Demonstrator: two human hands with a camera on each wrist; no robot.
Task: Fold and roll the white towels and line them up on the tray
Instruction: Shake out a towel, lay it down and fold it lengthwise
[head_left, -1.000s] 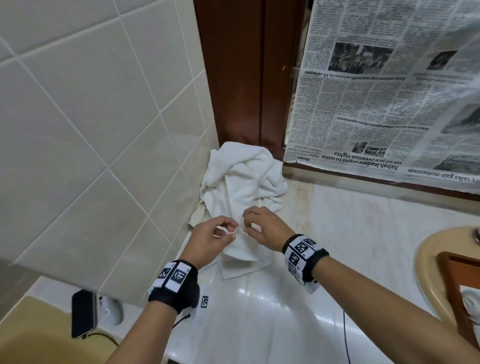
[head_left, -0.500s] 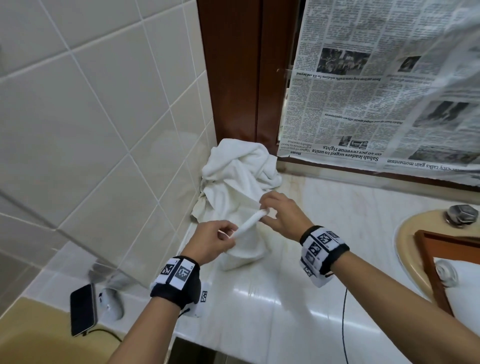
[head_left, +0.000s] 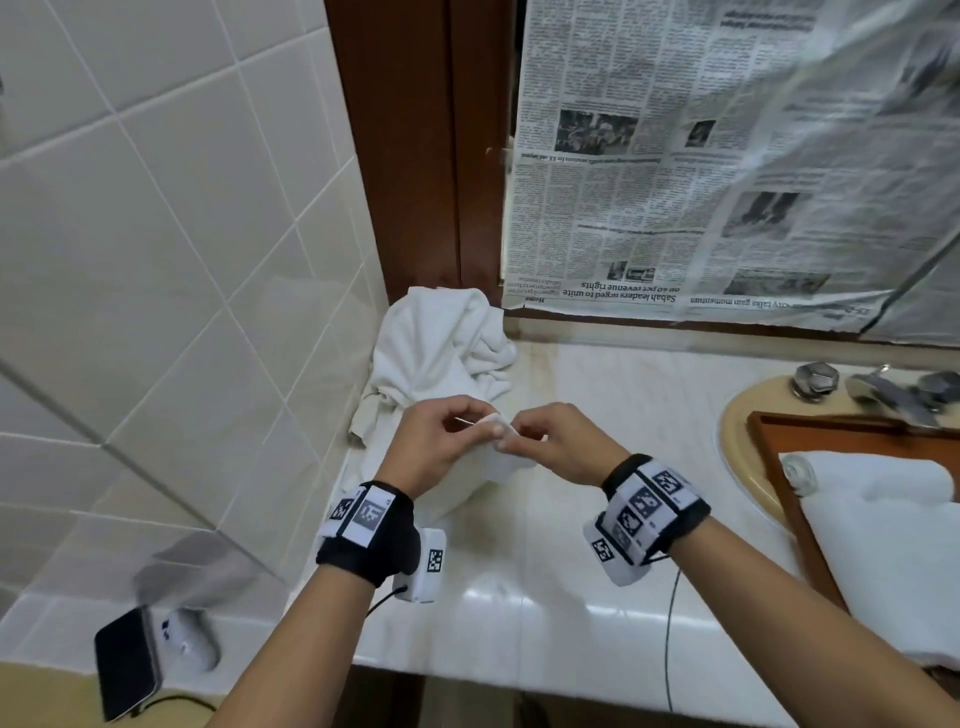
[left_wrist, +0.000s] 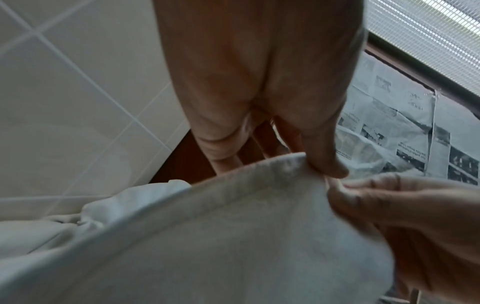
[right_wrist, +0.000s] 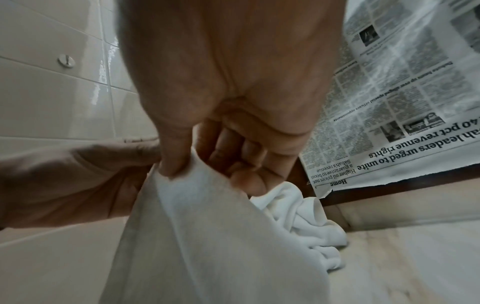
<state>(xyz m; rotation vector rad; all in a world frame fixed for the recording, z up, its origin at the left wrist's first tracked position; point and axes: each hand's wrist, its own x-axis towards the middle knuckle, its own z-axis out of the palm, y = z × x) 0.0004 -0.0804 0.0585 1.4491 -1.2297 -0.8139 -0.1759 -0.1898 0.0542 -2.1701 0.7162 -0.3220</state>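
Towel (head_left: 498, 460) hem hangs pinched between left hand (head_left: 434, 447) and right hand (head_left: 563, 441).

Glossy cream wall tiles (head_left: 156, 249) with pale grout fill the left of the head view. A dark brown wooden frame (head_left: 415, 156) rises at top centre, beside upside-down newspaper sheets (head_left: 701, 166) covering the upper right. A polished pale marble counter (head_left: 519, 597) spans the lower middle.

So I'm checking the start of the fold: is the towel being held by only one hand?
No: the left hand and right hand both pinch the white towel along its top edge.
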